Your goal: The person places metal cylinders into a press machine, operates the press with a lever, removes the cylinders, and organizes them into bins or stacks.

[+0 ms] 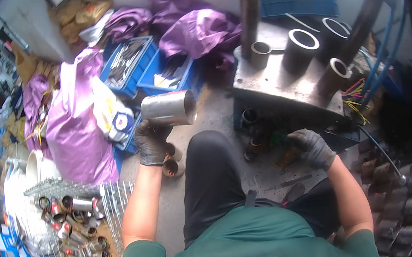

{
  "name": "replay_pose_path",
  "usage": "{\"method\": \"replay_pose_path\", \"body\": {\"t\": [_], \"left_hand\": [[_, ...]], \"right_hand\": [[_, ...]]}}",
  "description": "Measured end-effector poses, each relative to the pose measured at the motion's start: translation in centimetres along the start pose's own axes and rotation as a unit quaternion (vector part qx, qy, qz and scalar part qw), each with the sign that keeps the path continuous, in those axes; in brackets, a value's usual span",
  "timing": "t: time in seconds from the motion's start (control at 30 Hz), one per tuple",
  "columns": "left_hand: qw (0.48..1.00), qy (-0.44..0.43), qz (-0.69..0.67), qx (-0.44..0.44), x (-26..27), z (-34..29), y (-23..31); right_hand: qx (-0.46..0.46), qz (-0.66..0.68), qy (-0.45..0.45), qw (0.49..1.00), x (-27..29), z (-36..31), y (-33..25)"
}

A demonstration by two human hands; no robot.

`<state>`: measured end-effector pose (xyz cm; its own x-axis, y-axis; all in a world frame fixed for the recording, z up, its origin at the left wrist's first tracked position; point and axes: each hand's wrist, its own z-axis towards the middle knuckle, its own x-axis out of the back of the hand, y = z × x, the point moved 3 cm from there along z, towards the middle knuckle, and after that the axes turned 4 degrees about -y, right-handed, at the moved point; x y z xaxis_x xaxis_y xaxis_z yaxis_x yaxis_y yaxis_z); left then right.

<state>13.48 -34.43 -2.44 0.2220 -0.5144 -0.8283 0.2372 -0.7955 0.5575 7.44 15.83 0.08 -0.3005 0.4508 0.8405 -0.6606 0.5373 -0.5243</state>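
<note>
- One big metal table (pixel 256 77) on the right, part of a machine, with thick dark tubes (pixel 300 59) standing on top.
- One tall purple sack (pixel 75 125) on the left, all soft and wrinkly.
- One wire basket (pixel 108 198) at the low left, with lots of small round metal pieces (pixel 99 245) in a messy pile.
- Two blue bins (pixel 132 89) side by side, with thin gray metal bits in one.
- One shiny tube (pixel 164 108), up in the air in front of the bins, above the floor and near the bent knee (pixel 208 144). Lying on its side, with an open end to the right. Probably at the step of moving this one by hand, not yet set down. Next, probably a need for a firm hold, a level tube and a free way past the knee.
- Left hand (pixel 152 143) in a gray glove, closed on the tube's left end from below.
- Right hand (pixel 315 148) in a gray glove, well apart from the tube, fingers curled. Cannot tell for sure about anything inside. Maybe good for steadying the other end.
- Two short brown tubes (pixel 171 168) on the floor, just beside the left wrist, partly hidden.
</note>
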Motion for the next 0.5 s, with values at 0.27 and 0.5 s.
{"method": "replay_pose_path", "body": {"t": [0.27, 0.5], "left_hand": [[0.966, -0.16, -0.034, 0.2, -19.8, 4.3, -15.7], [0.923, -0.177, 0.069, 0.336, -19.2, 0.8, -25.7]], "right_hand": [[-0.094, 0.195, 0.259, 0.941, 3.7, -0.3, 2.2], [-0.007, 0.483, 0.256, 0.837, 1.7, -1.3, 4.2]]}}
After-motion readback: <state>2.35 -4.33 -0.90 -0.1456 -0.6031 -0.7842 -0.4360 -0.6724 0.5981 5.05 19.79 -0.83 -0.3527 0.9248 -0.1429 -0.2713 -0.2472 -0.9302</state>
